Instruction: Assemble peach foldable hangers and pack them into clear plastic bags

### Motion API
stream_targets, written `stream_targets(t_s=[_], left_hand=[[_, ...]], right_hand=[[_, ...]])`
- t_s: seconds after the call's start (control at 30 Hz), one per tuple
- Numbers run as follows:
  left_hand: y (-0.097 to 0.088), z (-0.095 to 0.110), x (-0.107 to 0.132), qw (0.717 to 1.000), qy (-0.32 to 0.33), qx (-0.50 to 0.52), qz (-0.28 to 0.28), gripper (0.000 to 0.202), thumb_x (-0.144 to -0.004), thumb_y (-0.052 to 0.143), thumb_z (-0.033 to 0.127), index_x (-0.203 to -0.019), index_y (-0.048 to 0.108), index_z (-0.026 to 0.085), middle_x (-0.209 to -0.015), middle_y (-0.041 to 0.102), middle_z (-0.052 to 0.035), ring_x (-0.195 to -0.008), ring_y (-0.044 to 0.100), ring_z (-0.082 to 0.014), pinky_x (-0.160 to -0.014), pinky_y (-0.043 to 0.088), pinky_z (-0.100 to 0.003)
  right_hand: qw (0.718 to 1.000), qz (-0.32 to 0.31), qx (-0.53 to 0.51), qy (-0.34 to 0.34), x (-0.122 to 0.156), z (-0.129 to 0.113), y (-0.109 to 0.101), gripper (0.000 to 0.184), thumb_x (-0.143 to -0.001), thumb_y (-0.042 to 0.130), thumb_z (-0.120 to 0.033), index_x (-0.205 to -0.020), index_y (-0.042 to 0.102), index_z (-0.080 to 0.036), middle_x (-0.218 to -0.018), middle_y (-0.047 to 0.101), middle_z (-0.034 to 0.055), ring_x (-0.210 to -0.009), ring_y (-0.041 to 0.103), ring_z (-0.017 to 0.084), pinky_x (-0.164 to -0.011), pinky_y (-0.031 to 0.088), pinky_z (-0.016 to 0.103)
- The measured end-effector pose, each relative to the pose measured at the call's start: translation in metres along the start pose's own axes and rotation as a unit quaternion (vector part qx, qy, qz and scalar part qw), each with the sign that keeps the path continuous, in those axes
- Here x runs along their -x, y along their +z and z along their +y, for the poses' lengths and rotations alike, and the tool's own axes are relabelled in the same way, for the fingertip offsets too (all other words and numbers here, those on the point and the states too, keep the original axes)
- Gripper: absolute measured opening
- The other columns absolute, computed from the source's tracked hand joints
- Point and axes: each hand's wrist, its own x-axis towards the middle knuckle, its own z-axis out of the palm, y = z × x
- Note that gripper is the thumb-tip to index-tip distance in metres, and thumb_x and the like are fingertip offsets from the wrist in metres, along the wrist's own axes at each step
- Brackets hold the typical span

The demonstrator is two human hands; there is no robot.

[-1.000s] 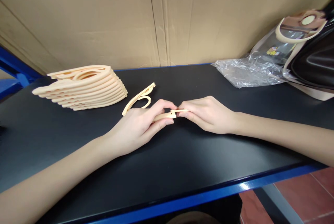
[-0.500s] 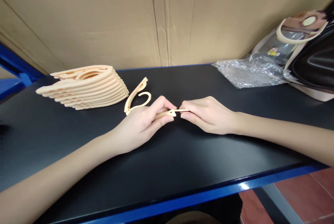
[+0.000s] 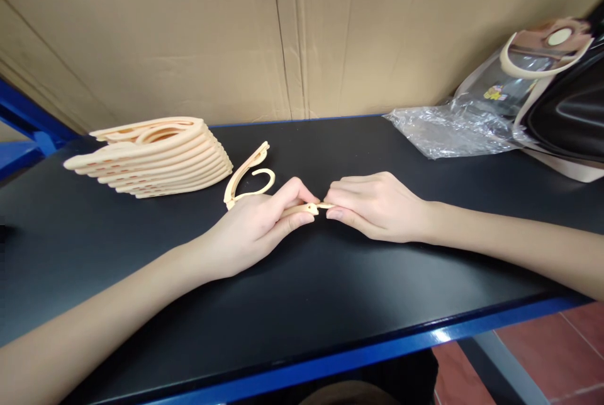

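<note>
My left hand (image 3: 257, 229) rests on the black table top (image 3: 302, 304), fingers closed round a peach plastic hanger piece (image 3: 248, 177) whose hook and arm stick up behind the knuckles. My right hand (image 3: 375, 205) faces it, thumb and fingers pinched on a thin peach strip (image 3: 323, 206) that meets the end of the hanger piece between the two hands. A stack of several matching peach hangers (image 3: 153, 156) lies to the left of my left hand.
Crumpled clear plastic wrap (image 3: 448, 130) lies at the back right. A black and cream bag (image 3: 564, 109) with a cream handle leans beside it. A cardboard wall (image 3: 283, 34) stands behind the table. The table's blue front edge (image 3: 377, 351) runs below my arms.
The hanger's free arm tilted from lying rightward to more upright. My right hand pushed the thin strip further toward the left hand, so less of it shows.
</note>
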Motion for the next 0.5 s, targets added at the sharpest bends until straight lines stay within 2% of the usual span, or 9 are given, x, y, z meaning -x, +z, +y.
stream_targets(t_s=[0.33, 0.5], left_hand=[[0.0004, -0.0018, -0.0008, 1.000, 0.022, -0.002, -0.023, 0.031, -0.104, 0.036, 0.051, -0.108, 0.050, 0.024, -0.087, 0.074, 0.0032, -0.077, 0.069, -0.0180, -0.071, 0.046, -0.029], [-0.0010, 0.0004, -0.0009, 0.999, 0.026, 0.002, -0.039, 0.029, -0.104, 0.035, 0.050, -0.105, 0.049, 0.024, -0.091, 0.075, 0.0022, -0.080, 0.070, -0.0191, -0.071, 0.045, -0.029]], right_hand=[[0.996, 0.028, 0.078, -0.041, -0.0007, -0.0014, -0.0023, 0.047, -0.109, 0.030, -0.035, -0.080, 0.062, -0.017, -0.069, 0.058, 0.0009, -0.065, 0.050, 0.014, -0.057, 0.032, 0.027], [0.986, 0.034, 0.140, -0.085, -0.0021, -0.0017, -0.0035, 0.044, -0.108, 0.033, -0.035, -0.077, 0.060, -0.018, -0.066, 0.054, 0.0011, -0.064, 0.045, 0.015, -0.058, 0.031, 0.029]])
